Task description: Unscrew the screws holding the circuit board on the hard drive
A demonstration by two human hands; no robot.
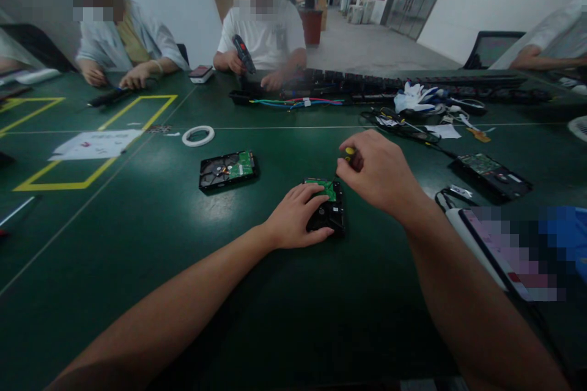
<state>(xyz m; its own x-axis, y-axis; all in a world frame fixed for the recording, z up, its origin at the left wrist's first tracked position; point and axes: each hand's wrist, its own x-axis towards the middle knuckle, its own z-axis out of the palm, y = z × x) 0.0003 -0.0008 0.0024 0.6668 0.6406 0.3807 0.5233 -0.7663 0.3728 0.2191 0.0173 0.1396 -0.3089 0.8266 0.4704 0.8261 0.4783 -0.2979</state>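
With the left hand (296,217) pressed flat on the hard drive (331,211) lying on the green table (183,244), the right hand (376,174), pinching a yellow-tipped screwdriver (350,153), should probably hold it upright over the drive's green circuit board (326,188) and turn gently, avoiding slips.

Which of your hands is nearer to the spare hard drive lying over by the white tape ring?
Left. The left hand rests on the hard drive being worked on, just right of the spare hard drive. The right hand, gripping a yellow-capped screwdriver, is farther right.
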